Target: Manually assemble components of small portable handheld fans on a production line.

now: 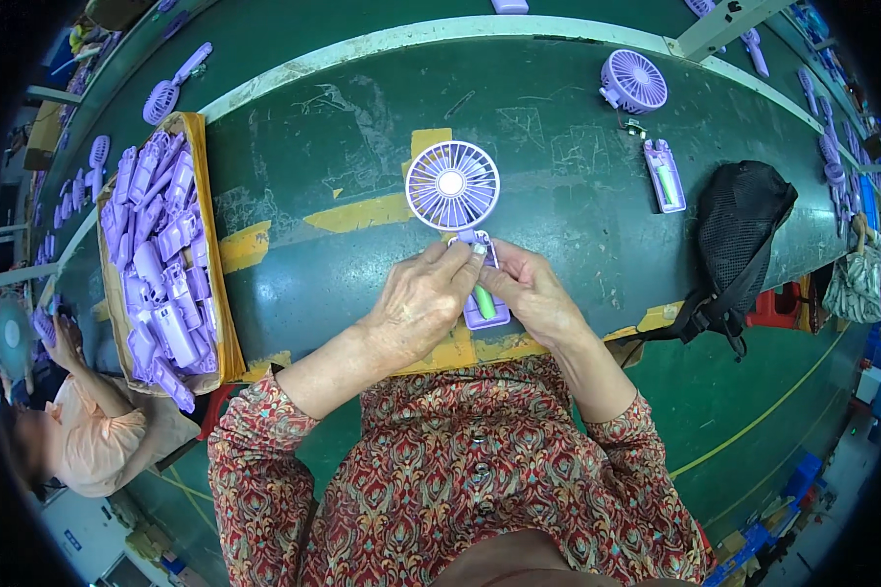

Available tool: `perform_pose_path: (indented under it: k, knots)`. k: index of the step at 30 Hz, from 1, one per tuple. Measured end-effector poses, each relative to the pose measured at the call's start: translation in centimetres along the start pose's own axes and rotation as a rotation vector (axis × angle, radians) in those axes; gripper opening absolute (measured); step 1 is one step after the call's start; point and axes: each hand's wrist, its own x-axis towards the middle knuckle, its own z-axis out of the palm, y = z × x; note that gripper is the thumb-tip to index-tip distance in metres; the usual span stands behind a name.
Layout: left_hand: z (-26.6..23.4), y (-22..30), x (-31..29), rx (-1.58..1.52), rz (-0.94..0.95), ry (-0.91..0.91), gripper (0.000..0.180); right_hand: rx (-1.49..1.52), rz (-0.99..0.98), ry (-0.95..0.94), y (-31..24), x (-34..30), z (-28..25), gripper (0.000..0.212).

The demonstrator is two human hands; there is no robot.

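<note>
The two hands are close together: the right hand (538,293) pinches the side of the open purple handle (487,319), and the left hand (426,298) has its fingertips at the handle's top; I can't tell what they grip. The handle is at the near edge of the green surface (294,254), just below the round fan head (452,186). It's probably best to hold it still, press softly, and not bump the green battery (483,301).

Table (352,269): box (217,254) left, parts (166,284) inside; fan (451,184) centre; bag (739,220) right; handle (664,176) just left of bag.
</note>
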Motion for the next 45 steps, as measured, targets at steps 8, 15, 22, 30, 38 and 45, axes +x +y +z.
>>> perform_pose_path:
  k: [8,15,22,30,38,45]
  knots:
    - [0.7,-0.5,-0.3,-0.038,-0.045,0.121,0.035,0.028,0.012,-0.021,0.5,0.2,-0.3,0.027]
    - [0.1,-0.3,0.2,-0.01,-0.031,0.048,0.034,-0.101,-0.056,0.013,0.6,0.3,-0.1,0.027]
    - [0.6,-0.8,-0.2,-0.103,-0.033,0.149,0.031,-0.045,-0.001,-0.041,1.0,0.3,-0.8,0.029]
    - [0.5,-0.7,-0.2,-0.167,-0.02,0.214,0.032,-0.002,0.002,-0.037,0.4,0.2,-0.6,0.026]
    - [0.9,-1.0,-0.3,-0.197,-0.088,0.223,0.023,0.005,0.007,-0.01,0.6,0.5,-0.4,0.025]
    - [1.1,-1.1,-0.5,-0.289,-0.065,0.284,0.024,0.008,0.032,-0.016,0.6,0.3,-0.4,0.025]
